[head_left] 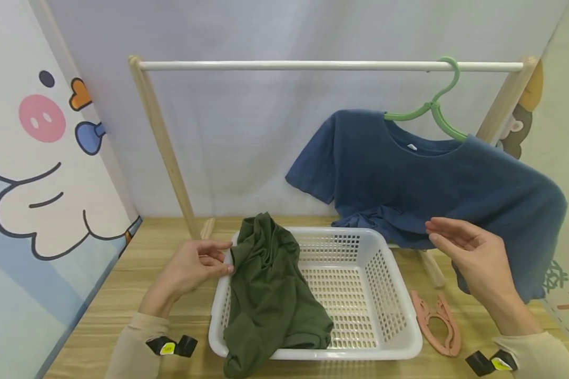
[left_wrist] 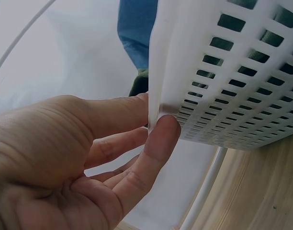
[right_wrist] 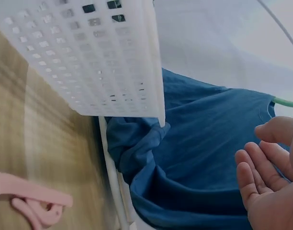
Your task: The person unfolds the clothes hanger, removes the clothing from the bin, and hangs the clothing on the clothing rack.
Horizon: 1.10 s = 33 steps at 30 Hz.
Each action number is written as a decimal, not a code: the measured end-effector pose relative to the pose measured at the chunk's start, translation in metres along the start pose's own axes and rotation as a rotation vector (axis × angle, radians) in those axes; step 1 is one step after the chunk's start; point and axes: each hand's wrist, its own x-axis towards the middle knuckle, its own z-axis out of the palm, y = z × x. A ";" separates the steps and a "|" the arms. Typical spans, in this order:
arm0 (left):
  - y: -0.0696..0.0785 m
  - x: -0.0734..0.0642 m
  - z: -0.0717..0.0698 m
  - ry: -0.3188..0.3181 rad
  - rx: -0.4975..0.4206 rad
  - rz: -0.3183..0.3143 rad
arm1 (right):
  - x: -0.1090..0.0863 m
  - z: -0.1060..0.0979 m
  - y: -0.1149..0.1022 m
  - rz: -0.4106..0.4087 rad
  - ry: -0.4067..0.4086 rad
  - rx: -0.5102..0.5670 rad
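Note:
My left hand is at the left side of a white plastic basket. In the left wrist view its thumb and a finger pinch the rim, one fingertip on the perforated outer wall. A dark green garment lies bunched in the basket's left half, beside those fingertips, and spills over the front edge. My right hand is raised right of the basket, fingers loosely bent and holding nothing. Behind it, a blue T-shirt hangs on a green hanger, its lower part bunched near the basket's back corner.
The hanger hooks onto the white rod of a wooden-legged rack. A folded pink hanger lies on the wooden table, right of the basket. Cartoon-printed panels stand at both sides.

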 end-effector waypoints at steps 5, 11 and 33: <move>0.000 -0.001 -0.001 0.003 0.000 -0.005 | -0.010 -0.006 0.009 0.000 -0.001 0.161; 0.002 -0.002 -0.002 0.005 -0.010 -0.014 | -0.023 -0.008 0.032 0.034 -0.020 0.076; 0.003 -0.001 -0.001 0.009 -0.009 -0.018 | -0.039 -0.017 0.068 0.200 -0.128 -0.360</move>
